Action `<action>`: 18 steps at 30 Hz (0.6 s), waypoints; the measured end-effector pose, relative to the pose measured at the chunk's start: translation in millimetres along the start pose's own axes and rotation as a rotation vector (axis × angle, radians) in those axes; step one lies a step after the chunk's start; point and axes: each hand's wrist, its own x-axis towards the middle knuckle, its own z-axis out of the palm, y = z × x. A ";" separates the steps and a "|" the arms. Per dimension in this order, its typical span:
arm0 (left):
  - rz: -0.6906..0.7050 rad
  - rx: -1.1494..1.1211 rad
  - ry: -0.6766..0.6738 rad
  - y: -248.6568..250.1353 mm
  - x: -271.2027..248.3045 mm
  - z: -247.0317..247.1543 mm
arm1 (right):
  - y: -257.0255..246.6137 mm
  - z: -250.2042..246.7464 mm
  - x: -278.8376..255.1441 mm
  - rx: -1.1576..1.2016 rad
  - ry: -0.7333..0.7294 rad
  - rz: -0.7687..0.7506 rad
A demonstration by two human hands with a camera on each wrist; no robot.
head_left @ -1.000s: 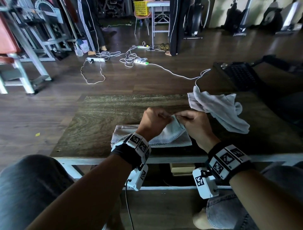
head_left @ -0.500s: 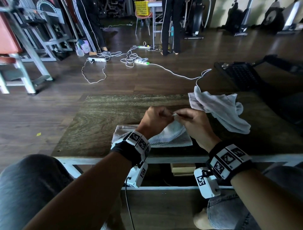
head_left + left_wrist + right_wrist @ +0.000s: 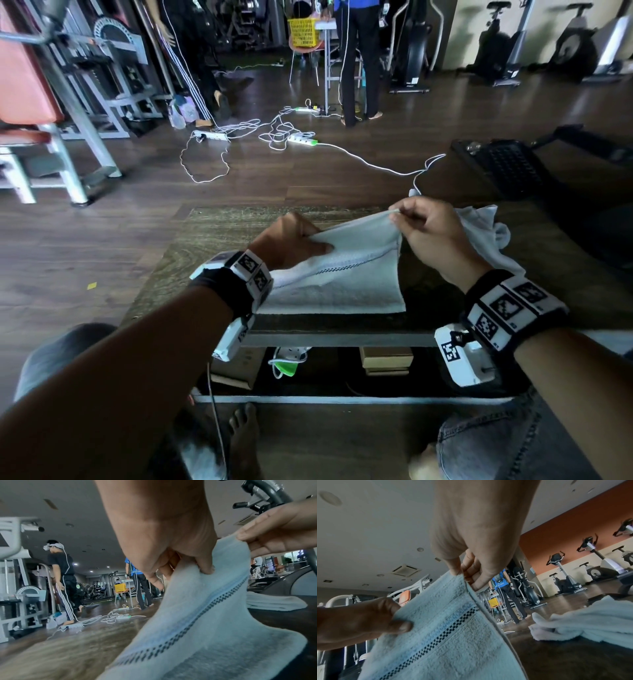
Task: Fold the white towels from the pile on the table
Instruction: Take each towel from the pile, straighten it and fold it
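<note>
The left hand (image 3: 291,245) pinched the upper edge of a white towel (image 3: 342,277) toward its left end, fingers (image 3: 204,566) curled over the cloth with the thumb beneath. The towel, trimmed with a dark checkered band, lay with its near part flat on the counter (image 3: 191,260) while the far edge was lifted off the wood and stretched between the two hands. The right hand (image 3: 431,233) held the opposite upper corner in a thumb-and-forefinger pinch, its fingers (image 3: 455,568) clamped on the hem. By my reading, this towel was mid-fold: it seemed already doubled at least once, with another fold being set up, though the layer count could not be told for sure. Further right, just beyond the right hand, a crumpled pile of white towels (image 3: 486,240) rested on the counter, unfolded. No finished stack showed in any view, so most of the task seemingly remained.
</note>
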 end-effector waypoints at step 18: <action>-0.031 0.153 0.139 -23.2 -50.3 -106.0 | -28.4 -31.9 19.1 -0.041 0.162 0.174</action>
